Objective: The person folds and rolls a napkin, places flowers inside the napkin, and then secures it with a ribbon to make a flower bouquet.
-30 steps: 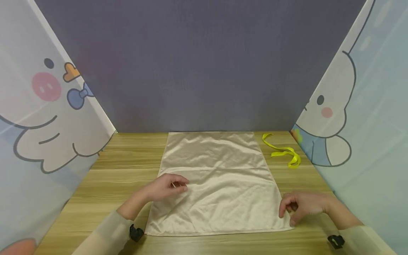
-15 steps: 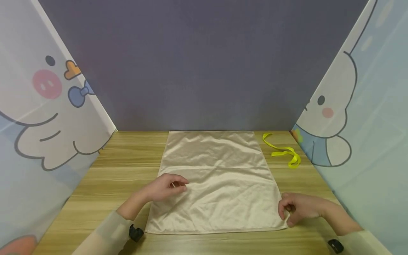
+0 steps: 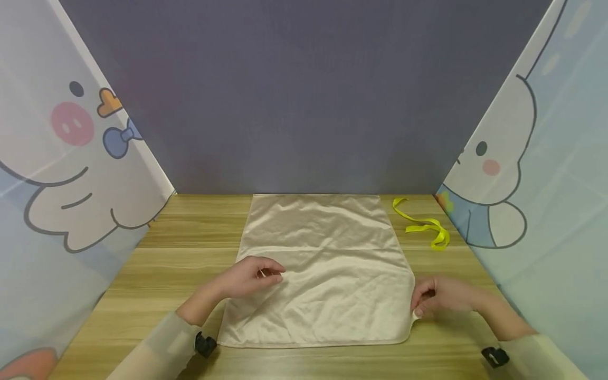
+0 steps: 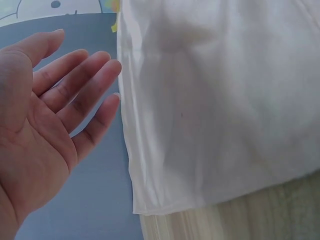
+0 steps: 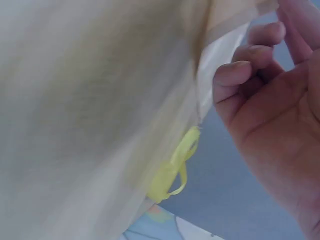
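A cream satiny cloth lies spread on the wooden table, lightly wrinkled, with its far edge at the grey back wall. My right hand pinches its near right corner between thumb and fingers, and that corner is lifted and pulled inward. In the right wrist view, the right hand has its fingers curled at the cloth's edge. Over the left part of the cloth hovers my left hand, fingers relaxed and holding nothing. The left wrist view shows the left hand with loosely bent fingers and a bare palm.
A yellow ribbon lies loosely curled on the table, right of the cloth. Cartoon-printed fabric walls stand at the left and right, with a plain grey wall behind.
My right hand has taken hold of the cloth's near right corner and drawn it up, inward and slightly away from me. The left hand stays nearly still.
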The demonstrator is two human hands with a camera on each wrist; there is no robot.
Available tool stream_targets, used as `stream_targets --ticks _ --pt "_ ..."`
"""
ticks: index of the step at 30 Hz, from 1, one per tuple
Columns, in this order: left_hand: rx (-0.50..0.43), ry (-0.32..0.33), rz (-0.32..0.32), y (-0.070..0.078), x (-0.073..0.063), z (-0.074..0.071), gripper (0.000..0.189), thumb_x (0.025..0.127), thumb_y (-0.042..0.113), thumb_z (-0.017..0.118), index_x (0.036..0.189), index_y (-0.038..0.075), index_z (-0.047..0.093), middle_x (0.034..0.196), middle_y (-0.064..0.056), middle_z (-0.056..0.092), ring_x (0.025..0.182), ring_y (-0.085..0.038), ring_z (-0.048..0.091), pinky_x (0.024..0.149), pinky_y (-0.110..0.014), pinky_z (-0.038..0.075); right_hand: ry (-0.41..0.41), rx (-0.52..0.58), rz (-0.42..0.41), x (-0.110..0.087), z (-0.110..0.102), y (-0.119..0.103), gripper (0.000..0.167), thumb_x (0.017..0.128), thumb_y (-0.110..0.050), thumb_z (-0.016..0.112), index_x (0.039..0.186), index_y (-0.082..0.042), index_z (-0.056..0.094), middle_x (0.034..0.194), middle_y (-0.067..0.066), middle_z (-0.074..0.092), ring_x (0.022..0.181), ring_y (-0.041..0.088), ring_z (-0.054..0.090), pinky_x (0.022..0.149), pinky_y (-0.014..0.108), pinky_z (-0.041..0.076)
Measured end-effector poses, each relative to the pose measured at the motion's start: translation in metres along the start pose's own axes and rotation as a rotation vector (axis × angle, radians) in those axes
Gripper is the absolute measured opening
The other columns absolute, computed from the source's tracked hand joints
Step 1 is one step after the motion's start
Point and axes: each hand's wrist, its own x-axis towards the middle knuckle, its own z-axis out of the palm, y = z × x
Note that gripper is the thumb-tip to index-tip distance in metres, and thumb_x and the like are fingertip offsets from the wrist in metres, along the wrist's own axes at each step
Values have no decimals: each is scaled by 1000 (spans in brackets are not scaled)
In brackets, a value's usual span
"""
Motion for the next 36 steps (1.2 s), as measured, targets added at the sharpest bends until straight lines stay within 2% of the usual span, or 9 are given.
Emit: stream_targets --ticks 6,10,15,20,28,33,36 --pt "5 -10 19 10 3 2 33 109 25 70 132 1 77 120 -6 81 103 -6 72 90 -28 61 101 -95 -92 20 -13 -21 9 99 -11 80 103 -18 85 90 4 67 76 5 57 66 24 52" --pt "17 -21 44 16 6 5 32 109 26 71 130 3 77 120 -5 82 103 -5 72 89 -28 62 145 -117 -97 32 -22 -31 11 100 -11 80 105 -19 85 88 4 66 72 9 55 64 25 50" --pt "1 -47 65 24 13 10 31 109 26 72 129 4 78 117 -1 81 102 -4 72 89 -30 63 223 -147 -109 48 -34 -40 14 99 -7 80 104 -18 85 89 -1 70 72 7 57 64 26 51" --pt "-23 -82 83 32 19 15 30 108 27 73 128 5 79 119 -2 81 103 -3 71 90 -31 63 324 -177 -60 63 -44 -51 14 98 -8 82 103 -21 86 97 -10 78 76 6 60 67 26 53" --pt "-40 -151 114 38 24 33 34 106 33 75 126 6 80 111 4 80 96 2 71 83 -23 61 417 -142 6 84 -53 -63 8 100 -16 82 106 -17 86 100 -4 81 86 11 67 75 28 56" --pt "-60 -186 89 39 24 45 35 103 36 80 125 9 81 110 6 80 93 4 70 82 -21 60 460 -131 17 97 -58 -71 9 103 -19 80 108 -16 86 94 -2 79 76 20 64 64 30 52" --pt "-62 -182 78 40 23 50 29 101 36 82 118 13 82 107 10 78 90 5 69 83 -20 60 488 -129 10 104 -60 -76 11 103 -20 79 110 -15 86 92 3 79 76 23 67 61 30 50"
